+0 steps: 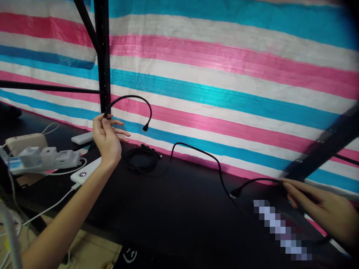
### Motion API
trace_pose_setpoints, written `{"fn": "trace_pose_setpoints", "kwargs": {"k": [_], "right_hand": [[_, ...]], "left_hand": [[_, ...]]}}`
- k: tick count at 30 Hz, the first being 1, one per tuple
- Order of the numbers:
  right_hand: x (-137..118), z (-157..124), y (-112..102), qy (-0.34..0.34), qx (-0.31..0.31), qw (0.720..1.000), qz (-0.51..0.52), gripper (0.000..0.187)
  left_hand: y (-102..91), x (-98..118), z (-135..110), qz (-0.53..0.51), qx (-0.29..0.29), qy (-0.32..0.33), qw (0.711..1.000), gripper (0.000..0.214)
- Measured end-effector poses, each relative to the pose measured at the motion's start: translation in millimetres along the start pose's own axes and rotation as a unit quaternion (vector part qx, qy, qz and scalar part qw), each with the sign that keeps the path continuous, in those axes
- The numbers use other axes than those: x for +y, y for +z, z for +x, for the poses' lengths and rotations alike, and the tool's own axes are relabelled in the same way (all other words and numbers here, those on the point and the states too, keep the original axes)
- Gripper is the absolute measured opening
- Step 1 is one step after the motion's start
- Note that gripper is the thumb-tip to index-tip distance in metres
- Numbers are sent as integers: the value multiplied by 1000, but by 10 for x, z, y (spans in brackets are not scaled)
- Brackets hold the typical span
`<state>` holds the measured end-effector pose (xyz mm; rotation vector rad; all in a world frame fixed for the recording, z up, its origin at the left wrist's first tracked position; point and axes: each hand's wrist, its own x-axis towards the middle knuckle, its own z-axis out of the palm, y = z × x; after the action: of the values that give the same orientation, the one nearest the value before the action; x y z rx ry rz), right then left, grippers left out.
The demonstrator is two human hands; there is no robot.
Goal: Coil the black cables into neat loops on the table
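Note:
My left hand [108,138] is raised over the black tabletop and pinches a black cable [131,96] between thumb and index finger. That cable arches up and curls down to a plug hanging free; the other fingers are spread. At the right, my right hand [325,209] grips another stretch of black cable [258,180], whose plug [236,192] droops toward the tabletop. A coiled black cable [140,158] lies between the hands near the striped sheet. From it a black strand rises and runs right; whether it joins either held cable I cannot tell.
On the left stand a beige power bank [26,144], a power strip [25,168] with white chargers [67,158], and a white device [84,172] with a cable plugged in. Black shelf posts [101,56] rise before the striped sheet [224,86]. A pixelated object lies at the right.

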<state>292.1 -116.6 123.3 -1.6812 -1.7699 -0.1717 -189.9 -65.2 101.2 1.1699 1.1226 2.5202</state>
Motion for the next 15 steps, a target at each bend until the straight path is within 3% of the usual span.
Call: {"fn": "trace_pose_setpoints", "kwargs": {"k": [4,8,11,15], "right_hand": [[-313,34,131,18,-52,998,-28,20],[-516,122,252,-9,-43,999,-25,21],[-586,257,380,-29,-45,998,-16,25],[-770,403,589,-55,-48,996,58,34]], "left_hand": [[91,301,-125,-28,-36,56,997,20],[196,452,-276,-64,-124,64,988,17],[268,444,-414,-89,-231,49,968,16],[374,391,-614,-56,-391,51,917,23]]}}
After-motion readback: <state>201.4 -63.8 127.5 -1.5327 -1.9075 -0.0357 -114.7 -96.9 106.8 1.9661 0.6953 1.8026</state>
